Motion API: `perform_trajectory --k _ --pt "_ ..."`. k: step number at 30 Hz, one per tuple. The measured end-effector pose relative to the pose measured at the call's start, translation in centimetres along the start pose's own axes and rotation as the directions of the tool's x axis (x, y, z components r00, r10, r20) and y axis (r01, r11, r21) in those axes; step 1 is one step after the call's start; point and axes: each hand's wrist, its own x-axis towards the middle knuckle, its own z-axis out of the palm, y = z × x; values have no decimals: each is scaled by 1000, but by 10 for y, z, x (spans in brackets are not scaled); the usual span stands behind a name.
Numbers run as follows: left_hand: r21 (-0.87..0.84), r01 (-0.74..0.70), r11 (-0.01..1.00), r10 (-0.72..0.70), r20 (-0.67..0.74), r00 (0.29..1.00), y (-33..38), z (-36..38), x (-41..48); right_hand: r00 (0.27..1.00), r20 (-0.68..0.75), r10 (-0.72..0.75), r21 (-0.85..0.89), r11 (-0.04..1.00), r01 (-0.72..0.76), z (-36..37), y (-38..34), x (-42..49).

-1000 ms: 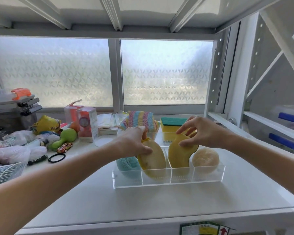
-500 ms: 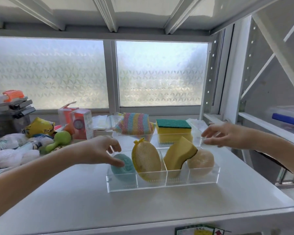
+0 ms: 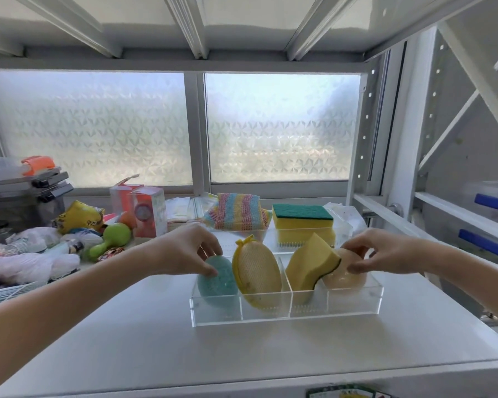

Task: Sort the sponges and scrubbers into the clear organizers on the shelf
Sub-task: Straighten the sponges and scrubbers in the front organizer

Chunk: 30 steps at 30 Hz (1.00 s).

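Note:
A clear divided organizer [image 3: 285, 318] stands on the white shelf. From left to right its compartments hold a teal round scrubber [image 3: 217, 282], a yellow mesh oval sponge [image 3: 258, 272], a curved yellow sponge [image 3: 309, 262] and a beige round scrubber [image 3: 347, 278]. My left hand [image 3: 184, 249] pinches the top of the teal scrubber. My right hand [image 3: 385, 251] grips the top of the beige scrubber. Behind stands a second clear organizer [image 3: 339, 232] holding a yellow-and-green block sponge [image 3: 302, 222], with a striped pastel scrubber [image 3: 237, 215] beside it.
A clutter of plastic bags, a green toy [image 3: 110, 239], a yellow pouch [image 3: 79, 216] and pink boxes [image 3: 144, 209] fills the shelf's left side. Grey stacked bins [image 3: 20, 193] stand far left. A frosted window is behind; white rack posts and blue-handled bins [image 3: 489, 222] are right.
My hands left the two yellow sponges and spread outward. The left hand took hold of the teal scrubber and the right hand came down onto the beige scrubber.

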Motion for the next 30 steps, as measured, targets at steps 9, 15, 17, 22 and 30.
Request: perform_trajectory --k 9,15,17,22,30 --pt "-99 -41 994 40 -17 999 -5 -1 12 992 123 -7 -71 997 16 -15 -9 4" --pt "-133 -140 981 139 -20 990 -1 -5 10 996 74 -46 -49 998 50 -17 -12 4" --pt "-125 -167 978 166 -17 986 2 -6 9 997 37 -69 -25 997 70 -18 -12 5" --pt "-81 -123 989 126 33 992 -2 -3 12 996 17 -86 -100 991 87 -11 -9 9" --pt "-57 -36 998 39 39 999 -12 3 9 994 -26 -105 -98 990 102 -2 -1 7"
